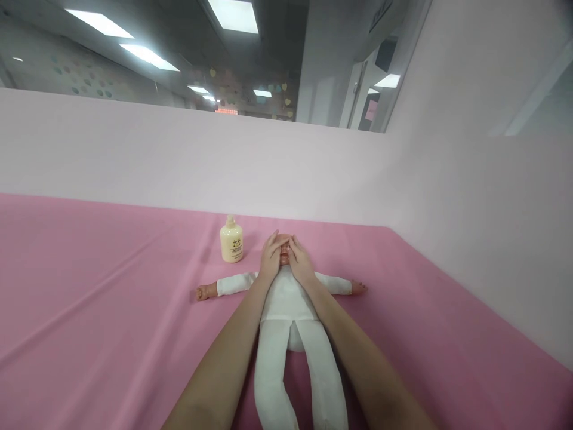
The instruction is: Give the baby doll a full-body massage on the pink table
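Note:
A baby doll with a white cloth body lies on its back, arms spread wide and legs toward me. My left hand rests along the left side of the doll's head, fingers stretched out over the brow. On the other side, my right hand lies against the cheek with its fingers extended too. The fingertips of both hands come close together near the forehead. Between the palms a strip of the doll's face shows; the rest of the head is covered.
A cream pump bottle with dark print stands left of the doll's head. Pink cloth with a few creases covers the surface. A white wall rises behind it, with a window above, and another white wall stands at the right.

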{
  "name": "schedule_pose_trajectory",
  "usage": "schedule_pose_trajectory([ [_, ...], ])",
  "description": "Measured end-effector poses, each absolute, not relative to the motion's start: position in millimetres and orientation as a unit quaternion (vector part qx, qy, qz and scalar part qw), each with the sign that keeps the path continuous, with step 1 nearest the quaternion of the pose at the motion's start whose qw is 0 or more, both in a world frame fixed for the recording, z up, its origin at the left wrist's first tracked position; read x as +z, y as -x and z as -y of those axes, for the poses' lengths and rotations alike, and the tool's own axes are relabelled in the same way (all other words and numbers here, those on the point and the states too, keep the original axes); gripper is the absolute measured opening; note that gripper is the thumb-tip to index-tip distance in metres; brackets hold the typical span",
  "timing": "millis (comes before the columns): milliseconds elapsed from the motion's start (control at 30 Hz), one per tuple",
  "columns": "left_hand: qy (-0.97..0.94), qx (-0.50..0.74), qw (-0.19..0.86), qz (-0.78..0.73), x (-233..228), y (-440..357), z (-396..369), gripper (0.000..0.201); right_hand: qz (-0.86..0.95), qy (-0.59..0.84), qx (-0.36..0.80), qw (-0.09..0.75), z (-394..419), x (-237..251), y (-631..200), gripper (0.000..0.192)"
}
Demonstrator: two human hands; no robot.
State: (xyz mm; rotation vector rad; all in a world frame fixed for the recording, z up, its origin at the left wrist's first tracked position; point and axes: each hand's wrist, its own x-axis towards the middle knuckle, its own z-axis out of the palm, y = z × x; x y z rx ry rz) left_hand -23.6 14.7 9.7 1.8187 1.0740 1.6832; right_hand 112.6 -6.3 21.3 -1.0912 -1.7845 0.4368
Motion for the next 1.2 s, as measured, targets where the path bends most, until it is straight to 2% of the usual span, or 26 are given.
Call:
schedule_pose_trajectory([
  [167, -0.683, 0.593, 0.197, -0.377, 10.0, 23.7, -15.5, 0.038, 0.732, 0.439, 0.204, 0.481, 3.3, 20.9, -113.5, 0.060],
  [367, -0.636, 0.620, 0.224, -0.402, -7.5, 26.5, -26.0, 0.042, 0.633, 0.524, 0.332, 0.463, 2.6, 18.2, -118.7, 0.079],
  [500, -0.594, 0.614, 0.262, -0.449, -15.1, 24.9, -30.8, 0.056, 0.624, 0.528, 0.339, 0.466, 1.6, 16.4, -121.4, 0.068],
  [600, -0.565, 0.604, 0.290, -0.481, -16.9, 24.3, -30.8, 0.066, 0.617, 0.535, 0.329, 0.475, 0.0, 13.9, -121.4, 0.071],
  [733, -0.604, 0.615, 0.244, -0.444, -12.3, 24.5, -26.7, 0.052, 0.651, 0.503, 0.294, 0.486, -0.4, 12.2, -119.9, 0.075],
  [867, -0.665, 0.598, 0.186, -0.406, -2.2, 24.3, -18.7, 0.040, 0.710, 0.442, 0.259, 0.483, 1.6, 14.6, -118.8, 0.065],
  [1067, -0.657, 0.607, 0.206, -0.398, -0.5, 24.5, -16.2, 0.040, 0.716, 0.432, 0.255, 0.486, 0.2, 16.2, -118.8, 0.064],
  [1200, -0.610, 0.613, 0.240, -0.442, -11.5, 25.4, -26.4, 0.052, 0.663, 0.475, 0.323, 0.481, -2.8, 13.2, -121.5, 0.080],
])
